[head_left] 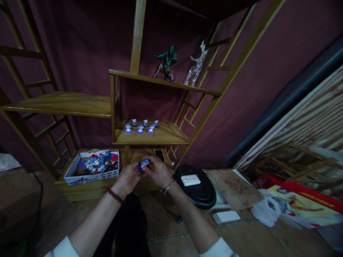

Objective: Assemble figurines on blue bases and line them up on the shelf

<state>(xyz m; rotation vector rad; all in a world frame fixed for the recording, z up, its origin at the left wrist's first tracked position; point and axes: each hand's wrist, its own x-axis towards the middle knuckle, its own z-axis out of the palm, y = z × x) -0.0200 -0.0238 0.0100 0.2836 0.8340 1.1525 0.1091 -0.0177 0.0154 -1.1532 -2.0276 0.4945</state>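
Purple figurine (145, 163) held from both sides — left hand (132, 175) half curled at its near side, right hand (158, 172) pinching with thumb and fingers. Probably light, stiff and slightly slick, perhaps plastic; best gripped by the wide base, clear of any finer moulded parts. Beyond the hands, six small figurines (140, 129) on a wooden shelf (171, 135), dark maroon wall (209, 146) behind; left of the left hand — a box (93, 177) of loose figures (100, 162).
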